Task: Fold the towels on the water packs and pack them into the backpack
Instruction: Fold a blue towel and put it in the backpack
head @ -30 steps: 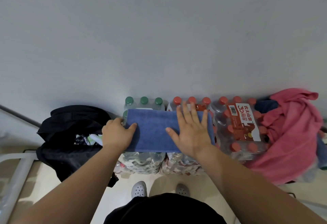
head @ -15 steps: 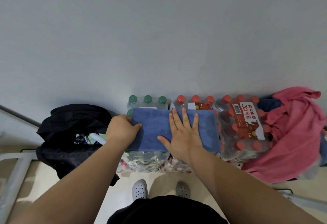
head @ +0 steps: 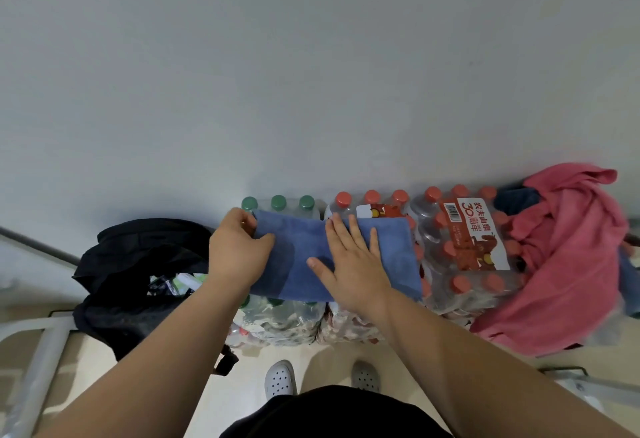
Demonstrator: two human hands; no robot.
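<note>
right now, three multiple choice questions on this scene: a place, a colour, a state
1. Where is the black backpack? A. left of the water packs B. on top of them C. right of them
2. What colour is the folded towel under both hands? A. pink B. blue C. white
3. How does the right hand lie? A. clenched midair B. pinching a bottle cap C. flat on the folded towel

Answers: 1 A, it sits at the packs' left end; 2 B, the pink towel lies heaped at right; 3 C, its fingers are straight.
</note>
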